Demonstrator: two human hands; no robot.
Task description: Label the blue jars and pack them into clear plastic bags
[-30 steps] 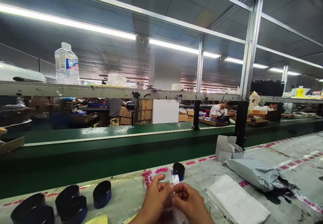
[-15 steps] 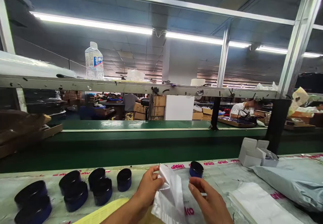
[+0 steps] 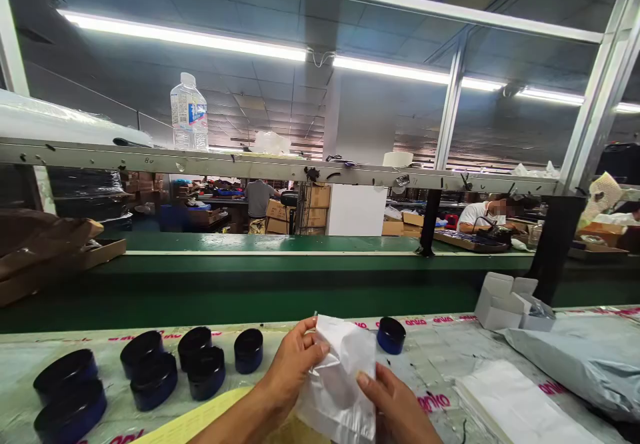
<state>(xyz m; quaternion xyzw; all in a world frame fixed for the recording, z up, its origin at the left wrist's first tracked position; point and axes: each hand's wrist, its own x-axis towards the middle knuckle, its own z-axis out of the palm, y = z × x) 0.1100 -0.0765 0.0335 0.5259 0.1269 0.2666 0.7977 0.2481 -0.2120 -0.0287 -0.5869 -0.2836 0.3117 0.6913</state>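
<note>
A white, slightly see-through plastic bag (image 3: 345, 371) is held up between my two hands over the near side of the bench. My left hand (image 3: 297, 357) pinches its upper left corner between thumb and fingers. On the other side, my right hand (image 3: 395, 401) grips the right edge, thumb in front and fingers behind. Just beyond the right hand stands a round dark-blue, black-topped lid-like piece (image 3: 391, 335). Several similar round pieces (image 3: 204, 372) sit in a group at the left. Under my left forearm lies a yellow sheet (image 3: 195, 421).
A stack of white bags (image 3: 520, 404) lies at the right, beside a filled grey plastic bag (image 3: 575, 364). Behind them stands an open white box (image 3: 500, 304). A green conveyor belt (image 3: 280, 291) runs beyond the bench, under a metal shelf bar (image 3: 270, 166) with a bottle (image 3: 189, 114).
My right hand has come left and taken hold of the bag's right edge, where it was apart before. The bag is now spread wider. The view has shifted slightly.
</note>
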